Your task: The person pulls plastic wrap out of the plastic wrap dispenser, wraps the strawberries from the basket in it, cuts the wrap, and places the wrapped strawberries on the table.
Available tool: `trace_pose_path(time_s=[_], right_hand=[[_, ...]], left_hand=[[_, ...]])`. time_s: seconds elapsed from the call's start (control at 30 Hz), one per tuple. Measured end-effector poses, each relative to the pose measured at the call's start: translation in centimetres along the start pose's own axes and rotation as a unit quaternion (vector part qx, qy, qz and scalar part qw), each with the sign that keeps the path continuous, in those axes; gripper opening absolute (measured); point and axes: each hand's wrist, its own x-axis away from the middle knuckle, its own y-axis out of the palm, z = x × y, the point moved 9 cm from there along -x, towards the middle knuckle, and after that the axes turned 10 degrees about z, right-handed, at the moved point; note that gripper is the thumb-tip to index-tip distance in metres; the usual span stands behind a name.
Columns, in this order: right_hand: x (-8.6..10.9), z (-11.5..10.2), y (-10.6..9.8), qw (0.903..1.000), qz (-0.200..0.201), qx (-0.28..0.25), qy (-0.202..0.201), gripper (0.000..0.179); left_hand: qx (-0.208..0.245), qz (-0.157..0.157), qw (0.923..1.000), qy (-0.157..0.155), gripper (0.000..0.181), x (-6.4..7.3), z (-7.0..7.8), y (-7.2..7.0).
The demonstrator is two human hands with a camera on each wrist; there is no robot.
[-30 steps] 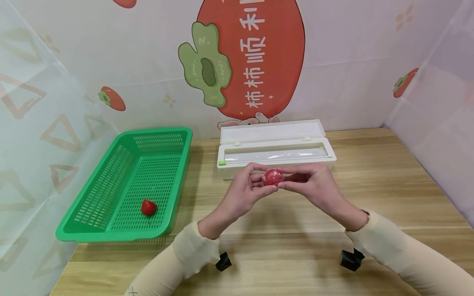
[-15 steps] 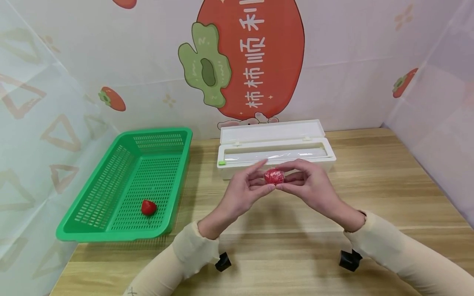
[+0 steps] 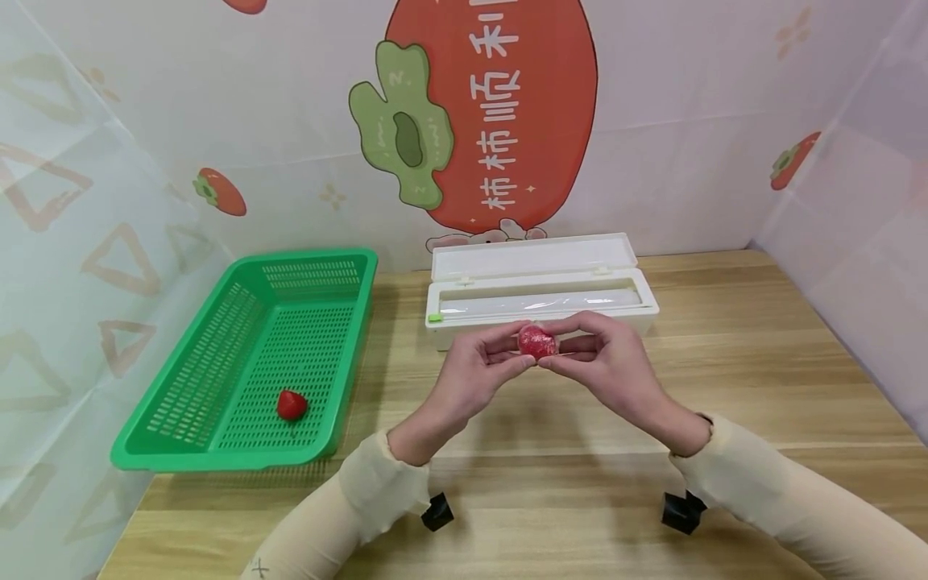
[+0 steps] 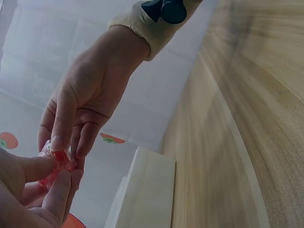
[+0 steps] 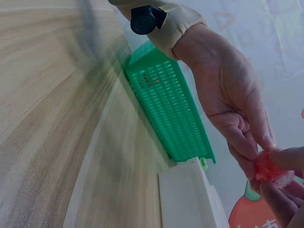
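Observation:
A small red fruit wrapped in clear cling film (image 3: 537,341) is held up between both hands, above the table. It looks much like a strawberry, though the film hides its details. My left hand (image 3: 471,374) pinches it from the left between thumb and fingers. From the other side my right hand (image 3: 616,366) pinches it the same way, and the thumb tips nearly meet below it. In the left wrist view the crinkled film (image 4: 58,164) shows between the fingers of both hands. The right wrist view shows the wrapped fruit (image 5: 270,167) partly covered by fingers.
Behind the hands stands a white cling film dispenser (image 3: 544,322), lid raised, with a film roll inside. To the left, a green plastic basket (image 3: 346,379) holds one red strawberry-like fruit (image 3: 292,405). All stand on a wooden table (image 3: 551,499) before printed cloth walls.
The wrapped fruit has turned slightly between the fingers. My left index finger lifted off half a second ago and now lies against it again. The basket and dispenser have stayed put.

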Motion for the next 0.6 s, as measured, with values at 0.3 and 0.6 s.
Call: trace_pose_path(time_s=[0.3,0.6], right_hand=[[0.44,0.06,-0.09,0.9991,0.019,0.018,-0.032,0.037],[0.85,0.12,0.41,0.9977,0.032,0.027,-0.054,0.035]], left_hand=[[0.01,0.013,0.9998,-0.015,0.042,-0.14,-0.49,0.15],[0.001,0.009,0.9998,-0.019,0.042,0.03,-0.8,0.05]])
